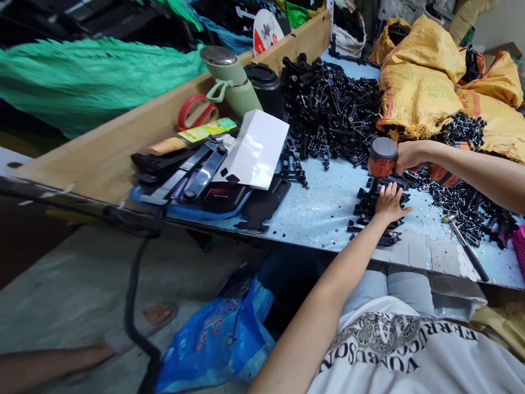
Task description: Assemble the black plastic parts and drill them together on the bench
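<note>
My right hand (409, 155) is closed round an orange and dark grey cordless drill (383, 157), held above a row of black parts (361, 210) lying side by side near the table's front edge. Across that row rests my left hand (389, 203), fingers spread, touching the black parts from above. The drill's tip is hard to make out against them. Behind is a large heap of black plastic pieces (334, 106). Loose screws (457, 205) lie in a pile to the right, where a hammer (468, 250) lies close to the edge.
Yellow sacks (420, 82) stand at the back right. On the left are a green bottle (233, 79), a black cup (264, 90), red-handled scissors (194, 112), a white card (259, 148) and a blue tray (197, 213). A blue bag (213, 339) sits below; someone's foot (158, 314) shows.
</note>
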Action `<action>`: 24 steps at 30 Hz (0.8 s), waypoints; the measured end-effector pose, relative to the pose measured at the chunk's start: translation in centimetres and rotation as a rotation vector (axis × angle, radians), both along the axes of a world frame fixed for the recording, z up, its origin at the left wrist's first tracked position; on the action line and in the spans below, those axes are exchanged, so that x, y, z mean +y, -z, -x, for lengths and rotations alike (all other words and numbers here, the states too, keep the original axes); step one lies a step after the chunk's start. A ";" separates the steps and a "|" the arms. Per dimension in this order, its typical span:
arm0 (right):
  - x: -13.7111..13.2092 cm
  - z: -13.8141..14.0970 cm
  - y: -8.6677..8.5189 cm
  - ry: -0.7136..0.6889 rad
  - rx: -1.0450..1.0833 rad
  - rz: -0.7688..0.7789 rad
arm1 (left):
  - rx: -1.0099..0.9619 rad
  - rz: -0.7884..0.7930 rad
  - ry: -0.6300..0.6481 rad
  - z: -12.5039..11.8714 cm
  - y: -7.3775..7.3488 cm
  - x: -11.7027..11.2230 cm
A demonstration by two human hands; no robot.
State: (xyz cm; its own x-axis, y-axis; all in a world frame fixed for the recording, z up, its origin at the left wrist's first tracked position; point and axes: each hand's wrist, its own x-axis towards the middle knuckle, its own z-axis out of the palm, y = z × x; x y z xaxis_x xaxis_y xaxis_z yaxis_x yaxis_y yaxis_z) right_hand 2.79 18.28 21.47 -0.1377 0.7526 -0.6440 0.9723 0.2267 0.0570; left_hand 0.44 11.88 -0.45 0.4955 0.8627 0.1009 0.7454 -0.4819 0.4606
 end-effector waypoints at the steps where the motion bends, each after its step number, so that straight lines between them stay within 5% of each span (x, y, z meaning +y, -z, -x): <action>1: -0.1 0.0 0.3 0.008 0.009 -0.004 | 0.006 0.004 0.003 0.0 -0.1 0.1; 7: -1.7 -0.3 -0.5 -0.055 0.011 -0.063 | 0.016 0.066 -0.004 0.5 -1.2 -2.2; 13: -3.3 1.0 -0.7 -0.094 0.024 -0.051 | -0.040 -0.005 -0.035 2.2 0.0 -6.4; 18: -4.0 2.3 0.6 -0.155 -0.029 -0.038 | -0.026 -0.016 0.011 2.4 0.1 -6.4; 24: -7.1 2.7 -1.2 -0.216 -0.069 -0.107 | -0.054 -0.096 -0.016 2.3 -0.1 -6.5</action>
State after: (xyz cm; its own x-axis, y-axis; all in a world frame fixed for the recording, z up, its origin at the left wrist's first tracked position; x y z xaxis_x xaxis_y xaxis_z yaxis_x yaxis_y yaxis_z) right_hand 0.07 11.18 22.67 -0.2609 0.7747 -0.5761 0.8949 0.4179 0.1567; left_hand -1.84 5.40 -0.36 0.4733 0.8556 0.2097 0.7288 -0.5140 0.4524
